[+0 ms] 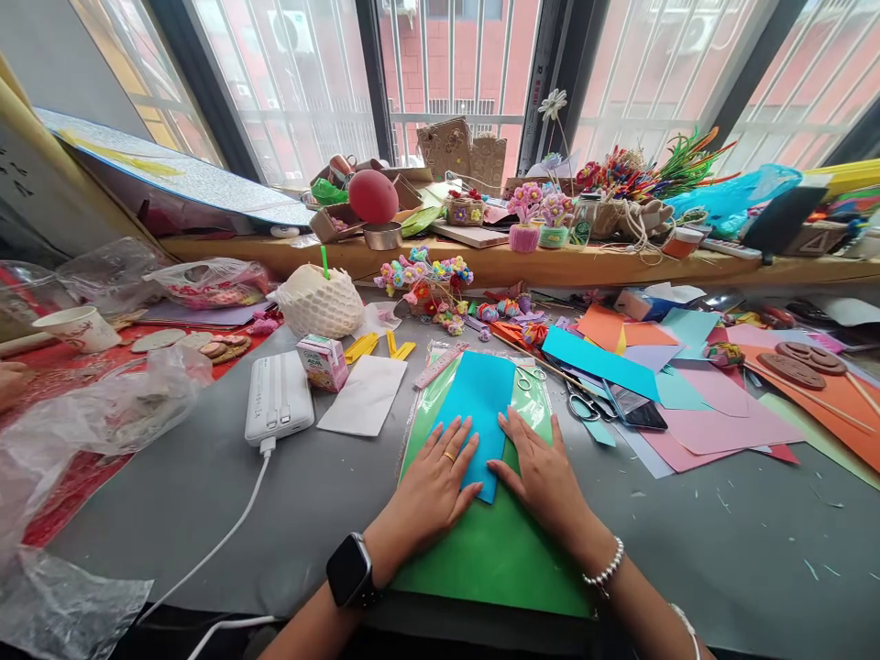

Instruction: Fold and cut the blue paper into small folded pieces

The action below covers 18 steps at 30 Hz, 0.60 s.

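Note:
A strip of blue paper (479, 385) lies lengthwise on a green sheet (495, 568) in a clear sleeve, in front of me. My left hand (436, 472) rests flat on the paper's left side, fingers stretched out, a ring on one finger. At the paper's right edge my right hand (540, 467) lies with its fingers spread, the fingertips touching or close to that edge. Small scissors (531, 378) lie by the sheet's top right corner. Black-handled scissors (583, 406) are farther right, beside a second blue paper piece (599, 362).
A white power bank (278, 399) with a cable, a small drink box (322, 364) and a white paper (364, 394) lie to the left. Behind them stands a coconut (320, 302) with a green straw. Coloured papers (721, 422) spread out on the right. Crafts crowd the windowsill (275, 252).

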Motion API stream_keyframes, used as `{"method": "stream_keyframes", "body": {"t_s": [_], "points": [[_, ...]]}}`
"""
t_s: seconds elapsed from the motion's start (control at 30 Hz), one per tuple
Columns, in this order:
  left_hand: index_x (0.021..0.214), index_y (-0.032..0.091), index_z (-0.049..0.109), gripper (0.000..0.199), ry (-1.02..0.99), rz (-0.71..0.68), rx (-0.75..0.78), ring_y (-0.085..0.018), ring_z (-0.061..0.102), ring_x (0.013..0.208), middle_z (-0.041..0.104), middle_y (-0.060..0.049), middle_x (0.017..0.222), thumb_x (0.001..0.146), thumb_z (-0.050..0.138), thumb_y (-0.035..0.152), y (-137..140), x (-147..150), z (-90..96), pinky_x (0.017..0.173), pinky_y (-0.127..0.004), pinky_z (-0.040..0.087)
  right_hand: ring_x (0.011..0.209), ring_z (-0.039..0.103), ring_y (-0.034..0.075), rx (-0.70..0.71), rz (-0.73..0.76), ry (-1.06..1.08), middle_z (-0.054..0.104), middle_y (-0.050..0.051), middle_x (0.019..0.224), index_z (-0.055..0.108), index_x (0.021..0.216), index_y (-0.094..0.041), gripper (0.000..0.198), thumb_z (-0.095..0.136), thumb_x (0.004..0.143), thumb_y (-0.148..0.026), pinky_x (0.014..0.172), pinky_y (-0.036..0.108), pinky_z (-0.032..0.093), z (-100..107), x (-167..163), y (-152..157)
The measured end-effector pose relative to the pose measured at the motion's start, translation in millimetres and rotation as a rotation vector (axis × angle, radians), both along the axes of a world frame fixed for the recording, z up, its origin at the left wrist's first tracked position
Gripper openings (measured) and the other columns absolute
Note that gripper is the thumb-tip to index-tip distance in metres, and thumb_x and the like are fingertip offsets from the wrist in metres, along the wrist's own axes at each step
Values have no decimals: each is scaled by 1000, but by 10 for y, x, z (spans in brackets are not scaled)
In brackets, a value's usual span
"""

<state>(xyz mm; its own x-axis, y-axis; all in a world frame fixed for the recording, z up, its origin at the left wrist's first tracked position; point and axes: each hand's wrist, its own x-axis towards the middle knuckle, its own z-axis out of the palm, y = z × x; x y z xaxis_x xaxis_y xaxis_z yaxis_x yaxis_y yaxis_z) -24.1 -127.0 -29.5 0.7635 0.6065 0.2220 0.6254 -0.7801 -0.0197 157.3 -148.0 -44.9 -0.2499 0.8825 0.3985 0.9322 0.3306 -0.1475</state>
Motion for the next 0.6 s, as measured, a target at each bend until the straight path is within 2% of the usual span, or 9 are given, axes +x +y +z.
{"method": "stream_keyframes", "body": {"t_s": [0.2,0.27,0.4,0.6], "points": [[118,7,44,43,60,17,-5,-27,32,121,40,-17,128,87,34,34,101,89,60,98,-43,29,114,43,21,-26,21,55,49,12,122,30,128,-11,46,27,89,-35,100,53,12,13,24,40],[120,4,42,47,77,22,-14,-28,34,119,41,-19,127,87,34,36,187,176,94,97,-43,31,113,45,21,-32,26,69,50,11,120,26,130,-11,44,27,90,-31,100,53,14,-3,31,55],[127,4,31,64,16,-11,-27,-26,22,125,27,-17,135,84,27,51,335,337,89,100,-41,25,112,46,22,-19,45,43,45,14,125,21,132,-11,46,28,89,-25,99,54,17,-59,50,70],[131,8,25,67,-23,-68,-86,-23,15,128,22,-13,138,83,18,55,385,349,-31,103,-41,16,112,45,22,-32,52,15,46,12,124,25,132,-15,45,28,88,-21,98,53,21,-73,103,98]]}}
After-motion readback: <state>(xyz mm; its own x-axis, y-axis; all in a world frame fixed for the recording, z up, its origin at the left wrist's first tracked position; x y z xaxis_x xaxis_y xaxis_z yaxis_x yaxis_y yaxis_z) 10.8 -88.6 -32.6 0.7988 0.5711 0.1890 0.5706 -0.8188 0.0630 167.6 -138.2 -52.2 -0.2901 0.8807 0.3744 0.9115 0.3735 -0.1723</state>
